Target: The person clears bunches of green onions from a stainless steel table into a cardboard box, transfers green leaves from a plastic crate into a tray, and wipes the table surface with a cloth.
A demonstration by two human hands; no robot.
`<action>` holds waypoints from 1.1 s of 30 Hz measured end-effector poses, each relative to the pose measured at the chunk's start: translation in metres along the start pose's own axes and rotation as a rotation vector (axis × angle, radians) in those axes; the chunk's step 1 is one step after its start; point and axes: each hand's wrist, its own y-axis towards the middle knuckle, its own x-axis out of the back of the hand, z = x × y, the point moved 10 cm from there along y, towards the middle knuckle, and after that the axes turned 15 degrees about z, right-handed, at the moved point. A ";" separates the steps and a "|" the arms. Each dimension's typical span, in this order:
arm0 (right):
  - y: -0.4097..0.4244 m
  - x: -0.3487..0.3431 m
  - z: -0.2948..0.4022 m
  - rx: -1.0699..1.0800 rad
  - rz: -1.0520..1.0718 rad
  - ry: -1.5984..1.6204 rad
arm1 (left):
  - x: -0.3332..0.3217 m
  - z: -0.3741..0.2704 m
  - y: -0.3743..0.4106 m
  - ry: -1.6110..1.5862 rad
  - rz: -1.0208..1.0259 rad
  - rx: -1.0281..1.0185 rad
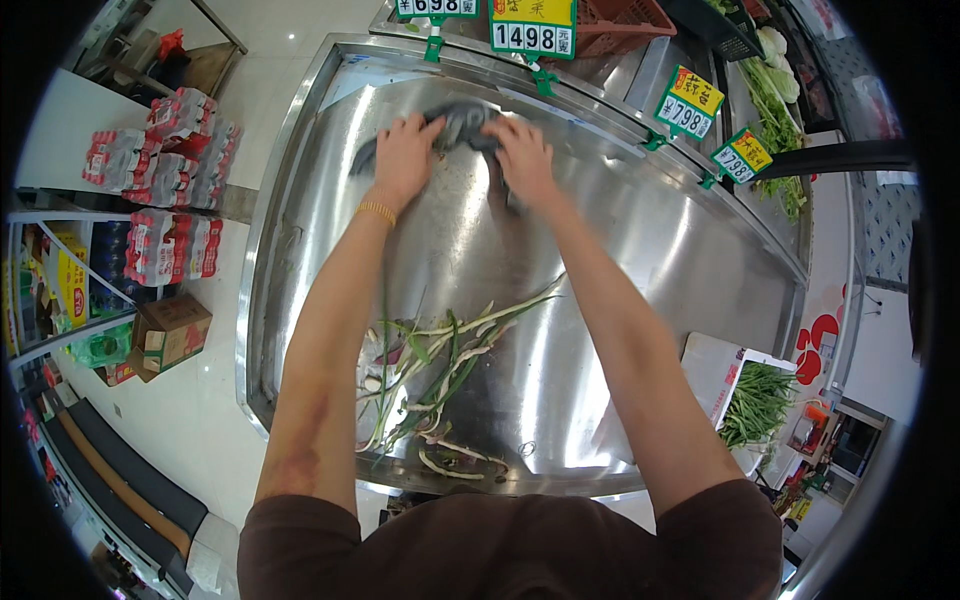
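Observation:
A dark grey cloth (463, 118) lies bunched near the far edge of a stainless steel display tray (600, 262). My left hand (407, 154) grips the cloth's left part, a gold-coloured bracelet on its wrist. With bent fingers, my right hand (527, 161) grips the right part, from which a dark fold hangs down towards me. Some of the cloth is hidden under both hands. Closer to my body, loose green and white vegetable stalks (450, 360) are scattered on the metal, beside my left forearm.
Price signs (534, 28) are clipped along the far rim, with a red-brown plastic crate (619, 26) behind. A white box of leafy greens (757, 401) sits at the tray's right. On the floor to the left are shrink-wrapped bottle packs (172, 247) and a cardboard box (174, 334).

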 end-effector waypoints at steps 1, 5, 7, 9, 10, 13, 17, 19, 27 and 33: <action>-0.030 -0.006 0.010 0.062 0.005 -0.014 | 0.000 -0.011 -0.026 -0.014 0.001 -0.033; -0.173 -0.040 0.050 0.138 0.133 0.000 | 0.003 -0.053 -0.149 -0.142 0.108 -0.123; -0.225 -0.046 0.076 0.117 0.230 0.084 | 0.009 -0.071 -0.200 -0.217 0.195 -0.113; -0.253 -0.047 0.095 0.107 0.280 0.188 | -0.003 -0.079 -0.243 -0.274 0.276 -0.088; -0.266 -0.052 0.100 0.118 0.299 0.242 | -0.007 -0.081 -0.262 -0.257 0.332 -0.075; -0.285 -0.071 0.098 0.161 0.355 0.456 | -0.004 -0.087 -0.294 -0.347 0.417 -0.087; -0.250 -0.057 0.112 0.221 0.391 0.659 | 0.040 -0.057 -0.270 -0.402 0.318 -0.114; -0.213 -0.019 0.123 0.277 0.300 0.624 | 0.068 -0.041 -0.229 -0.344 0.212 -0.232; 0.019 0.021 0.023 0.044 0.012 0.181 | 0.069 0.039 0.002 0.050 0.106 -0.139; -0.036 -0.063 0.062 0.150 -0.043 0.318 | 0.012 0.048 -0.061 0.054 0.053 -0.014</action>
